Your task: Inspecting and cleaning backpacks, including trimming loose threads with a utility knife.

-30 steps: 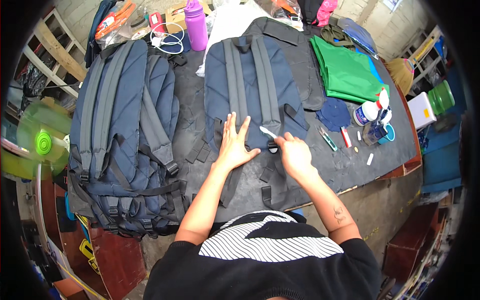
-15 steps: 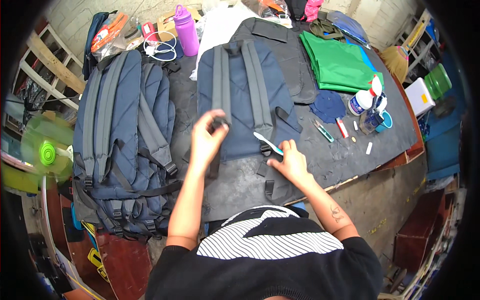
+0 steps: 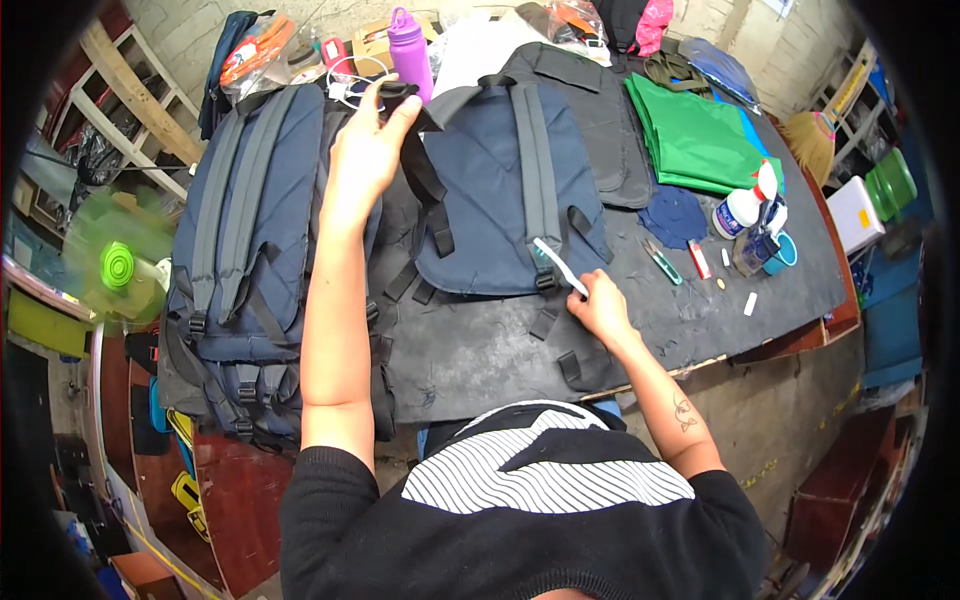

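Observation:
A navy blue backpack lies on the dark table with its two grey shoulder straps uppermost. My left hand is raised at its left side, pinching the black buckle at the end of one shoulder strap, which is pulled up and folded away from the panel. Black webbing hangs from it. Lower right, my right hand is closed round the handle of a white toothbrush. Its bristle head is just over the lower end of the other shoulder strap.
More navy backpacks are stacked at left, beside a blurred green fan. A purple bottle stands behind. Rightward lie folded green material, a navy cloth, a green-handled cutter, a spray bottle and a blue cup.
My left hand has moved up and away, lifting the strap end off the backpack. My right hand has shifted slightly right with the toothbrush. The view has turned a little.

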{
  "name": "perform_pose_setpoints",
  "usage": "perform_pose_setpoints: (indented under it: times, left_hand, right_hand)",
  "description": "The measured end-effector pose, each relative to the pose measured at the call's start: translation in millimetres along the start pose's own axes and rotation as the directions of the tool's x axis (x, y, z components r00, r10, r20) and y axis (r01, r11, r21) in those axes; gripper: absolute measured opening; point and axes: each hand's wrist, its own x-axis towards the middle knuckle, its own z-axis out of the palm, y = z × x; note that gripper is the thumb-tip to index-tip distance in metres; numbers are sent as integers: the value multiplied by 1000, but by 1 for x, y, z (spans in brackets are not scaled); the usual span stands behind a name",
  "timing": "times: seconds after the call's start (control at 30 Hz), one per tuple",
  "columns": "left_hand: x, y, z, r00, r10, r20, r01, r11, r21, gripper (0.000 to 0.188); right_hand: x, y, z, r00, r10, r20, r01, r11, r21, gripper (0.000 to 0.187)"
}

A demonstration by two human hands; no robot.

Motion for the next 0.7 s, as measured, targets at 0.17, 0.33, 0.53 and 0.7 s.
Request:
perform_pose_setpoints:
  times: [0.17,0.33,0.53,0.7]
  left_hand:
    - [-44,-19,16,998,-24,56,24,1000,-2,50]
    - [-107,-40,35,950,-188,249,302,761,-575,45]
    - [-141,-82,55,941,-307,144,320,666,-673,43]
    - [-157,-64,41,914,-280,293,399,506,-764,60]
  right_hand:
    - [-4,10,-21,937,12,349,-320,426,846,14]
    - [-30,17,-76,965,-169,199,-222,-130,966,40]
    - [-40,24,-126,968,-198,-156,101,-259,960,35]
    - [-37,5,-140,951,-244,-192,176,-85,981,36]
